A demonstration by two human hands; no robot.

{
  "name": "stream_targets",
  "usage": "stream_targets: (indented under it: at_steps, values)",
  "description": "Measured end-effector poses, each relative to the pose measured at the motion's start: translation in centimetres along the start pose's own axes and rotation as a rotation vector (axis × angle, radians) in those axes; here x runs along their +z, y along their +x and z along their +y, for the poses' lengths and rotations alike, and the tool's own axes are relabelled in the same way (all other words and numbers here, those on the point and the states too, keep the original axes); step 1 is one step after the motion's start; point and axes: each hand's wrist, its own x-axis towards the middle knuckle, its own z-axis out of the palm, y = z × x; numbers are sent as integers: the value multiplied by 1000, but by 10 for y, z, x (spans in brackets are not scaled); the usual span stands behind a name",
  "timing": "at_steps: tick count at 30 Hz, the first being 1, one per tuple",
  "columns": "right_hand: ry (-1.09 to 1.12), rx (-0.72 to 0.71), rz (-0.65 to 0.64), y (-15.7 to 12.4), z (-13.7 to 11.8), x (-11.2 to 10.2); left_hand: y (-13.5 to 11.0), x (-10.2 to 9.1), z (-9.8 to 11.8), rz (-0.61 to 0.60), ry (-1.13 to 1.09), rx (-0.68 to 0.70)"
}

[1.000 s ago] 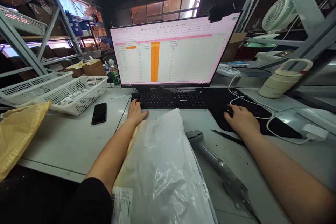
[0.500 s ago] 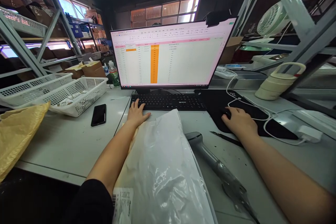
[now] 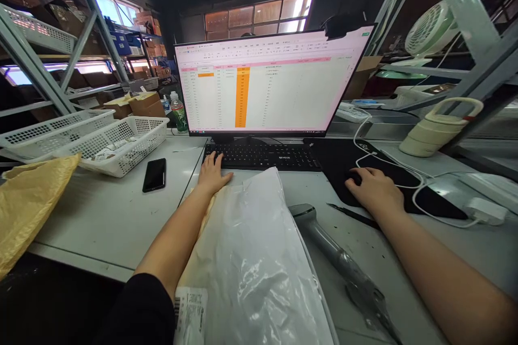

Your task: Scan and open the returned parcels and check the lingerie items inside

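Note:
Fingers spread, my left hand (image 3: 213, 173) rests on the left end of a black keyboard (image 3: 263, 156). My right hand (image 3: 376, 188) is closed over a dark computer mouse (image 3: 355, 178), mostly hidden under the palm, on a black mouse pad (image 3: 329, 159). Behind the keyboard, a monitor (image 3: 283, 97) shows a spreadsheet with an orange column. A white plastic mailer bag (image 3: 254, 259) with a barcode label lies in front of me, beside my left forearm. Right of it lies a grey handheld barcode scanner (image 3: 335, 253). A thin black pen-like or knife-like tool (image 3: 352, 214) lies near my right wrist.
On the left are a black phone (image 3: 154, 175), white plastic baskets (image 3: 121, 159) and a yellow padded mailer (image 3: 32, 205). A green-labelled bottle (image 3: 178, 112) stands beside the monitor. White cables (image 3: 418, 194), a cream tumbler (image 3: 435, 135) and a fan (image 3: 429, 29) are at right.
The view has shifted slightly, so most things sit a little further right. Both hands keep their places on the keyboard and mouse.

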Motion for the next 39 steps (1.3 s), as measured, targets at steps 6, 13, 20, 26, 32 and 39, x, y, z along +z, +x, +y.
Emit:
stream_targets:
  at_steps: [6,13,20,26,32,39]
  values:
    - [13,6,-5,-1,0,-1,0,0,0,2,-15,-10]
    - [11,-6,15,-1,0,0,-1,-1,1,-4,-20,-15]
    - [19,0,12,2,0,2,-1,-1,0,5,0,-6]
    - [12,14,42,-3,0,-1,-1,1,0,43,40,-5]
    - [-1,15,61,-5,0,-2,0,4,-1,115,49,4]
    - [-3,23,56,-5,-1,-2,3,4,-1,78,37,-35]
